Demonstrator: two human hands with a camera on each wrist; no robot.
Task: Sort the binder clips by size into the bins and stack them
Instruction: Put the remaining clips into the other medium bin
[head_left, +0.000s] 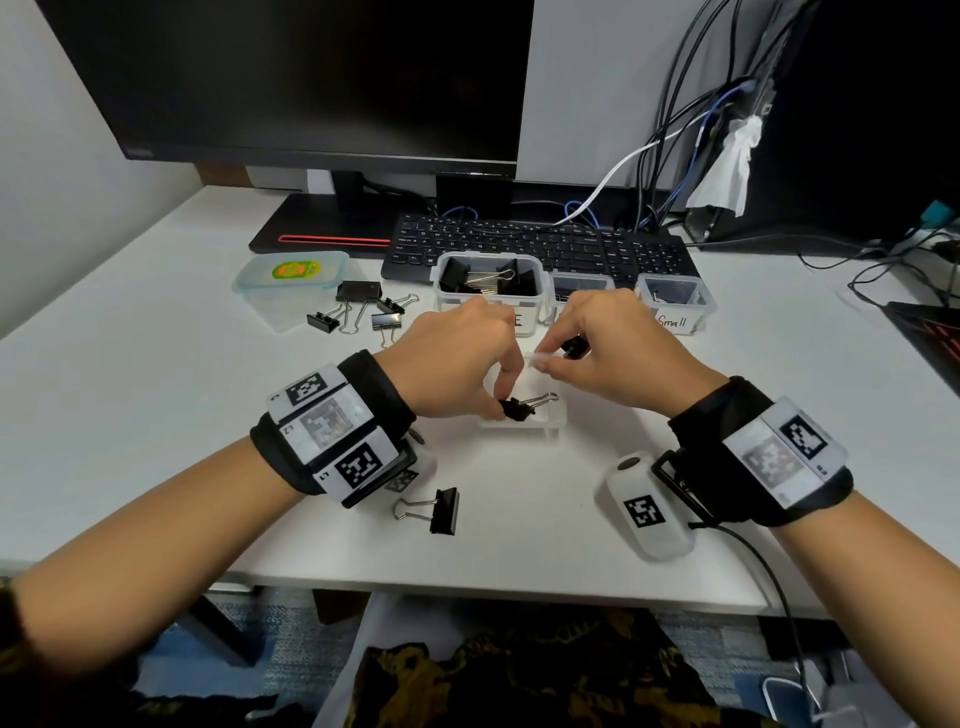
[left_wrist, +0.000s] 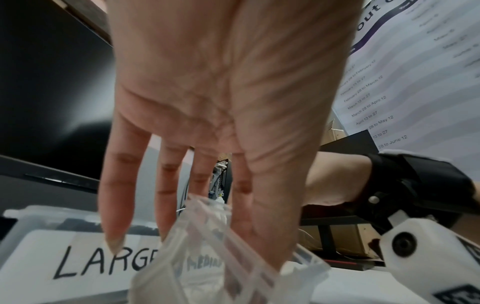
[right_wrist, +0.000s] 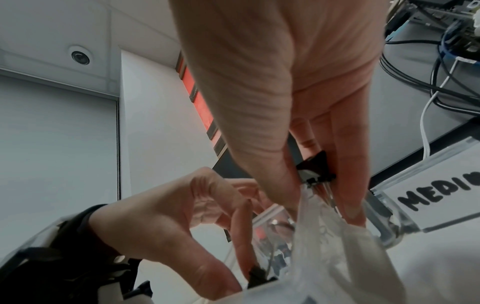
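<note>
Down on the table, the left hand pinched a small black clip at the clear tray, its wire handles pointing right, long axis lying level. Meanwhile the right hand had its grip clamped on another black metal clip, wire loops aimed downward, near the clear plastic bins.
</note>
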